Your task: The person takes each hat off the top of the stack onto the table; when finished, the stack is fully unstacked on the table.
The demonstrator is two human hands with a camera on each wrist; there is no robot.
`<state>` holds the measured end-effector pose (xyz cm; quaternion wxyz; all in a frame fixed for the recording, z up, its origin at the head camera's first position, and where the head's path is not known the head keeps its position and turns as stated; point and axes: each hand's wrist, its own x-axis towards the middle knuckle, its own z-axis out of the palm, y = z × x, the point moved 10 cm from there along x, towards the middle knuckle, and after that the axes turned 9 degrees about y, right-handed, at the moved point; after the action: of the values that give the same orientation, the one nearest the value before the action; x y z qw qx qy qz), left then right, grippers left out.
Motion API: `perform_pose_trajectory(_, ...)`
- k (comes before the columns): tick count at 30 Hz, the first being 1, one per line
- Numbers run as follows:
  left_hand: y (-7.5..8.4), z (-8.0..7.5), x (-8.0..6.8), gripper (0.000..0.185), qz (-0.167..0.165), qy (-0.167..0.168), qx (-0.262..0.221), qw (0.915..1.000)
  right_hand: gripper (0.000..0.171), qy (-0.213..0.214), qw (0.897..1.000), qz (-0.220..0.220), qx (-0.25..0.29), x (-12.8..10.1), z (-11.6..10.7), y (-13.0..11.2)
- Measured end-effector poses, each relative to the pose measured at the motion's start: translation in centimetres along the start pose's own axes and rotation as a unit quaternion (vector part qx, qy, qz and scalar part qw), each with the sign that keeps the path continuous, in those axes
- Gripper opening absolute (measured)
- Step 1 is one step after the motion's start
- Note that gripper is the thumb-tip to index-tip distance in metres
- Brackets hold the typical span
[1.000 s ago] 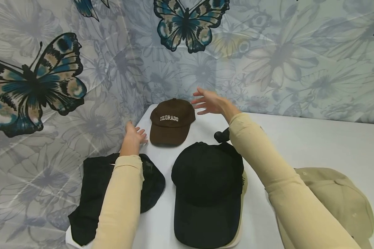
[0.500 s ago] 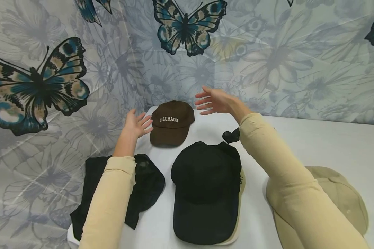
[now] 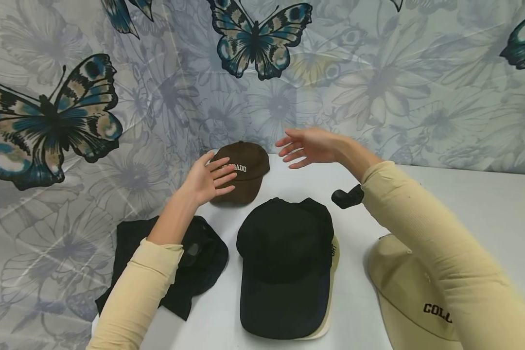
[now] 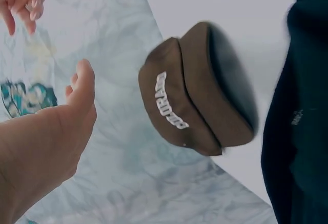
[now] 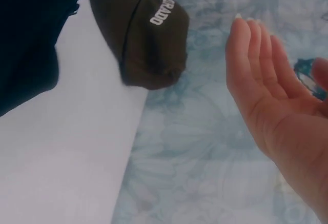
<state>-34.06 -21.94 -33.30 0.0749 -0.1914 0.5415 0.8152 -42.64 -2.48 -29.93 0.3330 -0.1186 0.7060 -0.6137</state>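
A brown cap with white COLORADO lettering (image 3: 245, 170) (image 4: 197, 101) (image 5: 148, 44) sits at the far left corner of the white table (image 3: 442, 194). My left hand (image 3: 210, 180) (image 4: 56, 131) hovers in the air just left of and above it, fingers straight and spread, holding nothing. My right hand (image 3: 308, 146) (image 5: 266, 90) floats above the table to the cap's right, palm down, fingers loosely extended, also holding nothing. Both hands are raised off the cap.
A black cap (image 3: 284, 262) lies over a cream cap in the table's middle. Dark folded cloth (image 3: 157, 262) with a black cap sits at the left edge. A tan COLORADO cap (image 3: 411, 301) lies at the right front. A butterfly-print cloth (image 3: 376, 73) forms the backdrop.
My left hand has risen from the table and moved right, now partly in front of the brown cap. My right hand has shifted slightly right and stays raised.
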Motion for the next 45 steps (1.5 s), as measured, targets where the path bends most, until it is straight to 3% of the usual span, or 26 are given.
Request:
perform_pose_trajectory(7,-2.3,0.9,-2.3,0.057,0.012,-0.046,0.073,0.9962,0.047,-0.023,0.999,0.008,-0.033,-2.1,0.4,1.1)
perform_pose_trajectory(15,-5.2,0.3,-4.4,0.058,0.003,-0.065,0.125,0.9900,0.044,-0.053,0.997,0.021,-0.051,-3.8,1.4,3.2)
perform_pose_trajectory(27,-9.5,-1.8,-6.7,0.060,-0.025,-0.035,0.167,0.9851,0.046,-0.067,0.995,0.035,-0.073,-5.6,1.7,6.4)
perform_pose_trajectory(36,-12.7,-3.6,-7.5,0.065,-0.035,0.013,0.152,0.9876,0.045,-0.070,0.994,0.046,-0.067,-7.4,2.2,7.8)
perform_pose_trajectory(41,-14.4,-4.4,-8.1,0.059,-0.048,0.035,0.157,0.9858,0.043,-0.068,0.994,0.051,-0.069,-8.1,2.2,8.5)
perform_pose_trajectory(45,-15.4,-4.4,-8.5,0.058,-0.061,0.031,0.160,0.9847,0.039,-0.068,0.994,0.052,-0.074,-8.7,1.9,9.0)
